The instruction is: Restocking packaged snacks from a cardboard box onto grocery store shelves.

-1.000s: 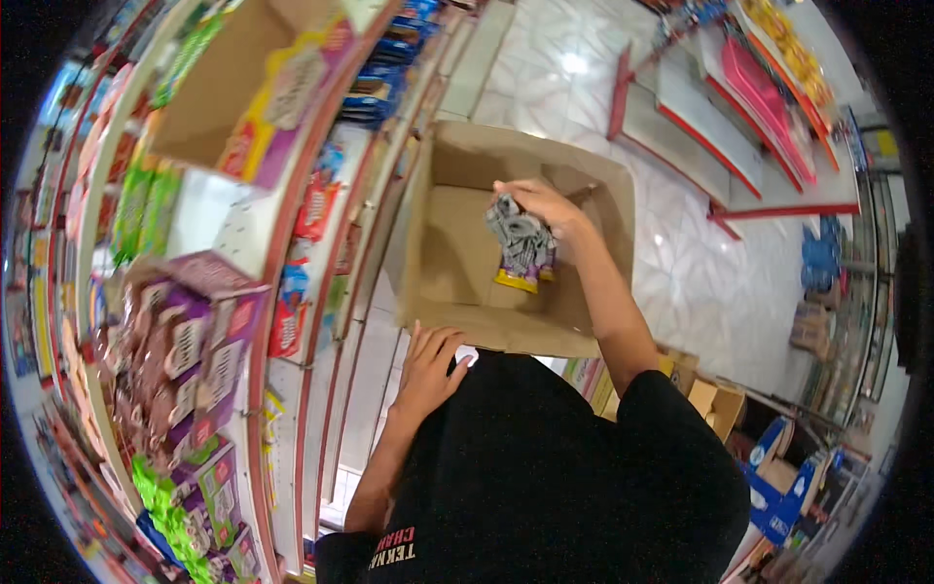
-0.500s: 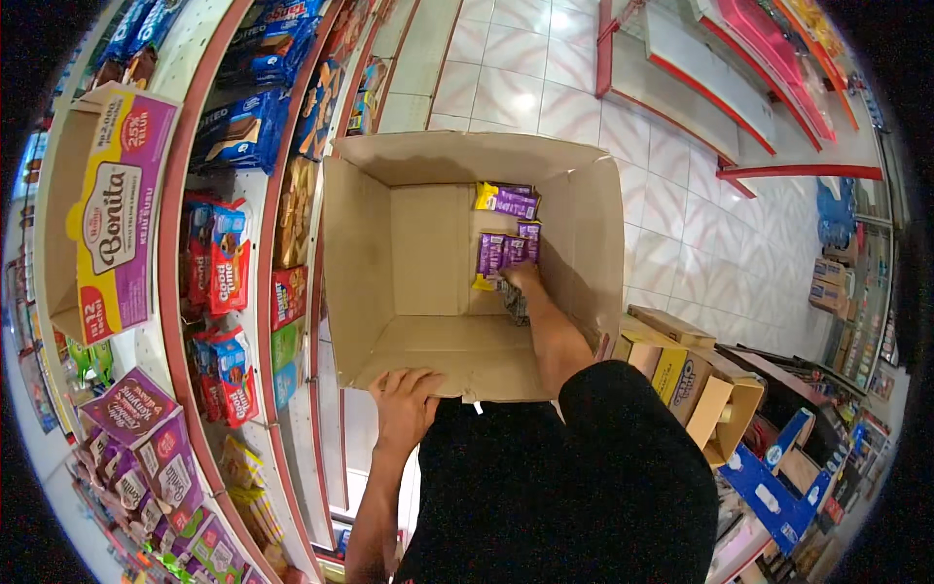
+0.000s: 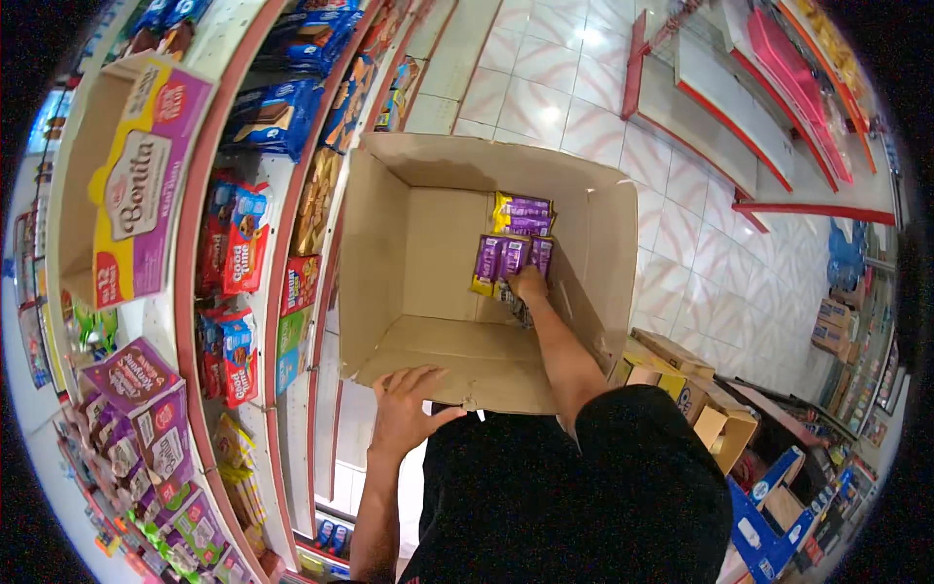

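Observation:
An open cardboard box (image 3: 452,243) is tilted in front of me, its inside facing up. My left hand (image 3: 404,404) grips its near rim, fingers over the edge and thumb outside. My right hand (image 3: 528,284) reaches inside, fingers closed at the lower end of a purple snack packet (image 3: 514,258). Similar packets lie side by side along the box's right half. Just beyond them sits a small stack of purple-and-yellow packets (image 3: 525,216). Dark grey packets (image 3: 516,310) show partly under my right wrist. My fingertips are partly hidden.
Shelves with red edges (image 3: 180,234) line the left, holding biscuit packets (image 3: 246,241) and a yellow-and-purple carton (image 3: 131,190). To the right stand cardboard boxes (image 3: 725,419) and a blue display piece (image 3: 764,526). A red-edged rack (image 3: 710,117) stands across the tiled floor (image 3: 574,83).
The view has shifted slightly, so the box sits further right. The purple packets inside have been rearranged. My right hand has moved a little toward the far side; my left stays on the rim.

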`<state>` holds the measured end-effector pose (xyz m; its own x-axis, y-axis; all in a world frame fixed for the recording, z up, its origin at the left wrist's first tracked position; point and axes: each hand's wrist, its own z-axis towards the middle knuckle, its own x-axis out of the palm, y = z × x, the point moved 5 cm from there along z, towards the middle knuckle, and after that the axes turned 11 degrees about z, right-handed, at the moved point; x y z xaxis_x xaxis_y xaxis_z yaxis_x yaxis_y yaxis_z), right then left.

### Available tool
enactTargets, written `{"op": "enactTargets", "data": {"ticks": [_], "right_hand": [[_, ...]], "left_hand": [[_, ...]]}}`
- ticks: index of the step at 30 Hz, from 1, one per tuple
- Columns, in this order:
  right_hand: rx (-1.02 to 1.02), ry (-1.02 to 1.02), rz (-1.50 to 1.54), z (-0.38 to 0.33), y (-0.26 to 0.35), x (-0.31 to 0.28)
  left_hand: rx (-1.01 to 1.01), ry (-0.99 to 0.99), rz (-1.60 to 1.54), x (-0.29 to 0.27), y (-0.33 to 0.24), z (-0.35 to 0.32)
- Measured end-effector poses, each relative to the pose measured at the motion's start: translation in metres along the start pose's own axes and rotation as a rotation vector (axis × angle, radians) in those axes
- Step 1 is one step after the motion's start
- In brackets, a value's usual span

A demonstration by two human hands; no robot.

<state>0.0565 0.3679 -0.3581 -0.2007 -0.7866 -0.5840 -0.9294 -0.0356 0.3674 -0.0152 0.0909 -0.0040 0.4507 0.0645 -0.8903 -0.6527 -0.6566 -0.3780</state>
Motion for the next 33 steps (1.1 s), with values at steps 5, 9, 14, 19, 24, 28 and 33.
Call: {"op": "enactTargets", "data": {"ticks": [5,9,14,19,24,28,33], "right_hand": [[-0.772,0.082,0.135,-0.145,0.147,-0.058],[-1.399,0.063,0.037,-0.261,0.203,-0.103],[-1.788,0.094,-0.138,-0.339,0.223,-0.130],[-1.342,0.123,0.246,-0.349,0.239,-0.171],[-1.077,0.082,0.783,-0.384,0.245,-0.155],[-1.449,0.326,0.506,-0.478,0.236,-0.080],[-1.719,0.495,0.274,-0.515,0.219,-0.059]], "left_hand": [[-0.480,-0.052,-1.010,0.011,0.031,-0.010],[-0.716,-0.027,-1.794,0.017,0.029,0.002],[-0.446,-0.072,-1.962,-0.006,0.021,-0.002],[-0.287,-0.293,-2.001,-0.036,0.020,-0.038],[-0.100,-0.466,-1.880,-0.036,0.017,-0.061],[-0.167,-0.697,-1.870,-0.040,0.012,-0.073],[0.003,-0.865,-1.970,-0.084,0.018,-0.111]]}}
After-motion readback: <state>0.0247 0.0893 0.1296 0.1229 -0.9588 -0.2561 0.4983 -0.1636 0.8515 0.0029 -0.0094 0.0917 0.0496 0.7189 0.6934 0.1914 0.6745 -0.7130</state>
